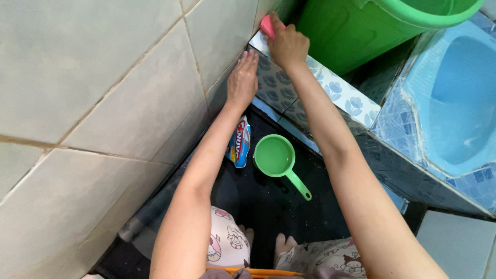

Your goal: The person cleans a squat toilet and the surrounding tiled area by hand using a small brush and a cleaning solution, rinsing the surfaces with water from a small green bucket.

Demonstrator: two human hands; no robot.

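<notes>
**Scrubbing the tiled ledge in a bathroom corner**

You are looking down into a tight bathroom corner, with large pale glazed wall tiles [103, 93] filling the left side and a dark, wet-looking floor [268, 212] below. Your left hand [243, 80] lies flat, fingers together and extended, braced where the wall meets the low step faced with blue flower-patterned tiles [281, 85]. It holds nothing. Keep it planted there so your weight stays steady as you lean in.

On the floor near that forearm sits a small blue, white and red plastic sachet [239, 142], and just beside it a round green plastic water dipper with a straight handle [276, 157], apparently holding water. Both are well clear of your hands.

Your right hand [287, 44] is closed over a small pink scrubbing sponge [266, 26], pressing it onto the top of the ledge, right at the corner by the wall. Only a sliver of the sponge shows, so its grip cannot be judged further. Work the grout line with short, firm strokes, and mind the large green plastic bucket [361, 26] standing just beside your knuckles. Further right is a pale blue squat toilet pan [454, 103].
</notes>
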